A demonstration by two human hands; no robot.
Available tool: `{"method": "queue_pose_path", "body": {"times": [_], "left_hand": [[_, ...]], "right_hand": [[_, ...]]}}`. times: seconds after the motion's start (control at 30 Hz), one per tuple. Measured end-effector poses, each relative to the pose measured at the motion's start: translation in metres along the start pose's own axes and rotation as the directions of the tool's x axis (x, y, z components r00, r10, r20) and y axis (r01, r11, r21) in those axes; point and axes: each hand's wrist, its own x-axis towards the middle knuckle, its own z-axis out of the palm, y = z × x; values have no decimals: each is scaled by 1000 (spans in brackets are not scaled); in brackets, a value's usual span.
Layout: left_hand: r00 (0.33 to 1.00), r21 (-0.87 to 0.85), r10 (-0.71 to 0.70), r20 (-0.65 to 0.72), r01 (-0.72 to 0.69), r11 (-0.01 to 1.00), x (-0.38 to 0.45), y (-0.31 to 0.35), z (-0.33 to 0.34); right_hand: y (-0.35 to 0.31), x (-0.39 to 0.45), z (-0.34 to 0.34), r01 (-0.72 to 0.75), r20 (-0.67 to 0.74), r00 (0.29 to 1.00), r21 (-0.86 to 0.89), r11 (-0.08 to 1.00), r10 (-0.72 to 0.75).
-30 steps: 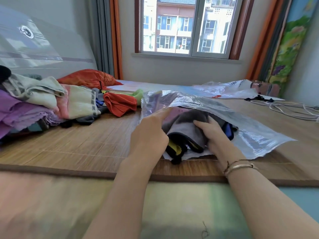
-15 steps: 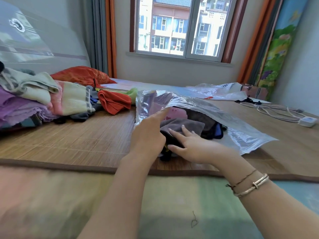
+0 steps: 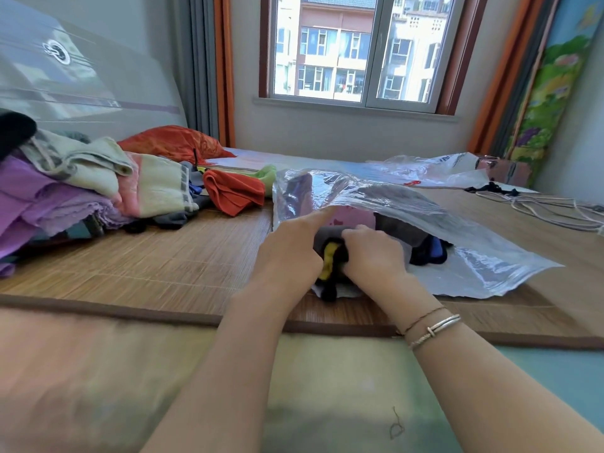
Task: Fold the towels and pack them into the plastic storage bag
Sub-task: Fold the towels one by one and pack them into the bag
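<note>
A clear plastic storage bag (image 3: 483, 263) lies on the bamboo mat, its mouth facing me. Inside it lie a pink towel (image 3: 354, 217) and dark folded cloths. My left hand (image 3: 287, 253) lifts the bag's upper flap with its index finger stretched out. My right hand (image 3: 372, 256) grips a grey, black and yellow towel (image 3: 330, 256) at the bag's mouth, fingers curled over it. A pile of unfolded towels (image 3: 75, 191) in purple, cream and pink sits at the left, with an orange towel (image 3: 233, 192) beside it.
The bamboo mat (image 3: 163, 266) has a brown edge band near me. Another crumpled plastic bag (image 3: 434, 170) lies at the back right. White cables (image 3: 552, 207) run along the right side. An orange pillow (image 3: 173, 143) sits near the curtain.
My right hand, flat on the towel half a second ago, has curled around the grey and yellow towel at the bag's mouth. My left hand keeps the flap raised.
</note>
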Motion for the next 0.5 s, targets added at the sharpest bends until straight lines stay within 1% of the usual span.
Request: {"method": "queue_pose_path", "body": {"times": [0.03, 0.07, 0.1, 0.13, 0.17, 0.2, 0.23, 0.27, 0.3, 0.33, 0.37, 0.4, 0.5], "left_hand": [[1000, 1, 2, -4, -2, 1000, 0, 0, 0], [1000, 7, 4, -10, -4, 1000, 0, 1, -1], [1000, 18, 8, -15, -8, 1000, 0, 1, -1], [1000, 25, 12, -18, -12, 1000, 1, 2, 0], [1000, 27, 16, -20, -15, 1000, 3, 3, 0], [1000, 25, 15, -22, -15, 1000, 4, 3, 0], [1000, 19, 7, -25, -6, 1000, 5, 5, 0], [1000, 16, -7, -26, 8, 1000, 5, 6, 0], [999, 18, -20, -25, 21, 1000, 6, 6, 0], [999, 21, -28, -20, 29, 999, 6, 7, 0], [999, 21, -31, -13, 32, 999, 6, 8, 0], [999, 18, -31, -10, 31, 999, 6, 8, 0], [1000, -1, -22, -6, 22, 1000, 6, 8, 0]], "right_hand": [[5, 2, 5, -84, -98, 991, 126, 989, 96], [10, 3, 8, -155, -172, 962, 287, 945, 210], [15, 4, 10, -187, -214, 926, 457, 870, 312], [19, 5, 10, -174, -244, 893, 589, 789, 379], [19, 7, 11, -153, -248, 881, 656, 739, 403], [15, 8, 11, -147, -207, 906, 665, 732, 370], [8, 9, 12, -162, -98, 954, 625, 763, 282], [-1, 9, 14, -175, 79, 984, 530, 830, 157], [-10, 7, 17, -144, 263, 964, 396, 907, 38], [-16, 6, 19, -77, 393, 919, 279, 957, -40], [-18, 5, 21, -14, 457, 885, 215, 977, -88], [-18, 4, 21, 14, 483, 869, 197, 980, -110], [-10, 5, 26, 2, 508, 855, 192, 981, -101]]}}
